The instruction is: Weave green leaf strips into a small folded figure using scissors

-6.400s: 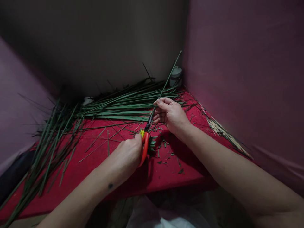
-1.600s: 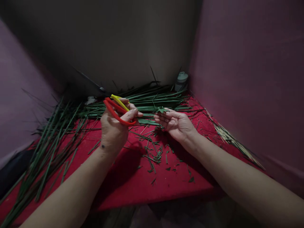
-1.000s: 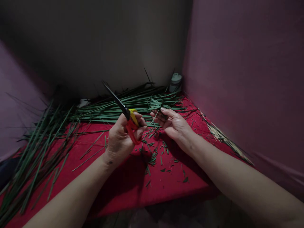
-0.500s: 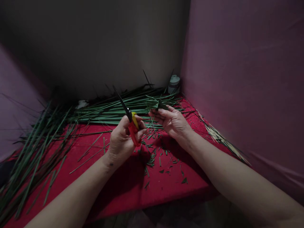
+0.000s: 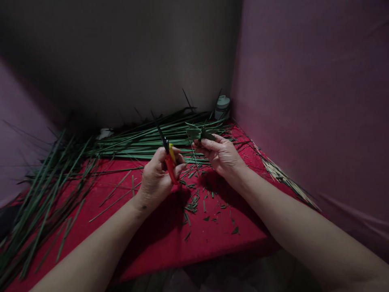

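Note:
Red-and-yellow-handled scissors (image 5: 171, 161) are held in my left hand (image 5: 158, 172), their dark, narrow blades pointing up and away. My right hand (image 5: 224, 158) pinches a small folded piece of green leaf (image 5: 197, 132) with pointed tips spread outward; its underside is hidden by my fingers. The scissors and the leaf piece are apart. Below both hands, short green leaf clippings (image 5: 192, 205) lie scattered on the red cloth (image 5: 146, 255) covering the table.
Long green leaf strips (image 5: 136, 142) are heaped along the back, with another pile (image 5: 45, 207) at the left. A pale lidded container (image 5: 222, 107) stands in the back corner. Thin pale sticks (image 5: 285, 180) lie by the right wall. A small white object (image 5: 105, 133) sits at the back left.
The scissors have turned slightly, with the blades swinging a little to the right and looking more closed. My right hand and the leaf piece have barely moved.

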Demonstrator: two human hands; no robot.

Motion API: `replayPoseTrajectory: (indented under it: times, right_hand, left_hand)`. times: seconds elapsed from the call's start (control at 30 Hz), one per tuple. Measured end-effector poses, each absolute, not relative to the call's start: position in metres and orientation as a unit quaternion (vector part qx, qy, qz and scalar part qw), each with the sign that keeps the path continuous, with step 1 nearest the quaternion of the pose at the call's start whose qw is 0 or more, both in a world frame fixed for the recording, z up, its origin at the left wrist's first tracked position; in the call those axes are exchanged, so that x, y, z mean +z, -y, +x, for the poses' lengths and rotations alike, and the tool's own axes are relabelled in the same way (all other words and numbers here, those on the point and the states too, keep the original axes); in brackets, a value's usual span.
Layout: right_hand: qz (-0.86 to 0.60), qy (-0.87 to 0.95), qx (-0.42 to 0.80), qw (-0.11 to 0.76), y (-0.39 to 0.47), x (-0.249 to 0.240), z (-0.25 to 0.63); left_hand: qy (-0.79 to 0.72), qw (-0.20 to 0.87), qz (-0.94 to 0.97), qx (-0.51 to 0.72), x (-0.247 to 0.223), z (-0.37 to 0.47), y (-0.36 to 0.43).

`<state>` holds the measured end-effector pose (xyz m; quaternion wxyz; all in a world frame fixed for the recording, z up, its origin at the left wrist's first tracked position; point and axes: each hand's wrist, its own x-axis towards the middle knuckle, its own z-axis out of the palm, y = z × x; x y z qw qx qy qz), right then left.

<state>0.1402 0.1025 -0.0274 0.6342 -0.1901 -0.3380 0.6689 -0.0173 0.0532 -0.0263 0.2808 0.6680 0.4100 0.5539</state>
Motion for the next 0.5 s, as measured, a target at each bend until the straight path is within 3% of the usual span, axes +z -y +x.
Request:
replayPoseTrajectory:
  times: [0.23, 0.43, 0.5]
  right_hand:
    - [-0.212, 0.299, 0.664, 0.652, -0.108, -0.025, 0.149]
    - [-0.222, 0.291, 0.692, 0.622, -0.114, -0.024, 0.157]
    - [-0.227, 0.295, 0.694, 0.616, -0.114, -0.024, 0.157]
  left_hand:
    - [-0.469, 0.374, 0.659, 0.454, -0.013, -0.035, -0.062]
    - [-0.591, 0.233, 0.734, 0.239, -0.004, -0.084, -0.057]
    - [-0.599, 0.224, 0.723, 0.26, -0.004, -0.094, -0.05]
